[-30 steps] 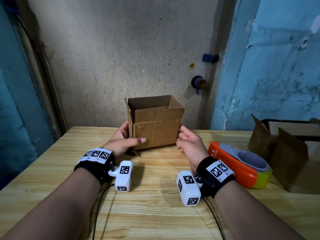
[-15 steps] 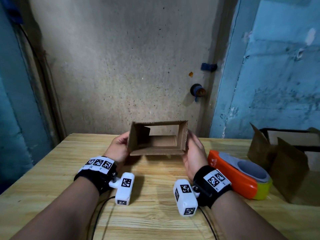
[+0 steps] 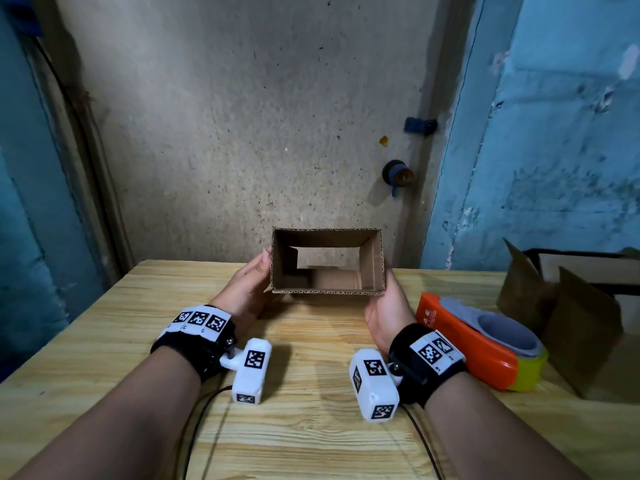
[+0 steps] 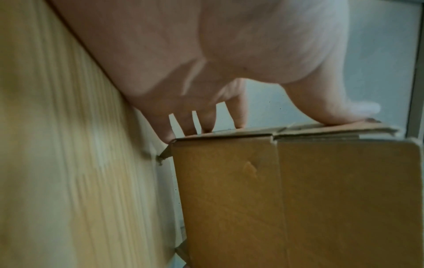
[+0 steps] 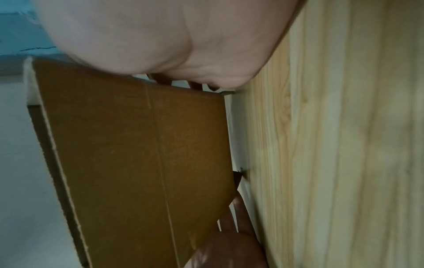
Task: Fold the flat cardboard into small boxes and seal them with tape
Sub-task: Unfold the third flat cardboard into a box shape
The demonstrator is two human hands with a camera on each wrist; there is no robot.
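Fingers of the left hand lay straight and a little spread along the left outer wall of the small cardboard box, the thumb pressed flat against the same wall nearer its rim. The right hand cupped the opposite wall; its fingers were mostly hidden behind the cardboard, and whether they were straight or curled could not be told. Held between both palms just above the wooden worktop, the box was tipped so one open end faced the person. Nothing lay inside it: the far end was only partly closed by flaps, and the wall behind showed through the gap. To the right on the worktop sat an orange tape dispenser with a yellow-green end, just beside the right wrist. Beyond it stood a larger open carton with raised flaps, its inside dark and its contents not discernible.
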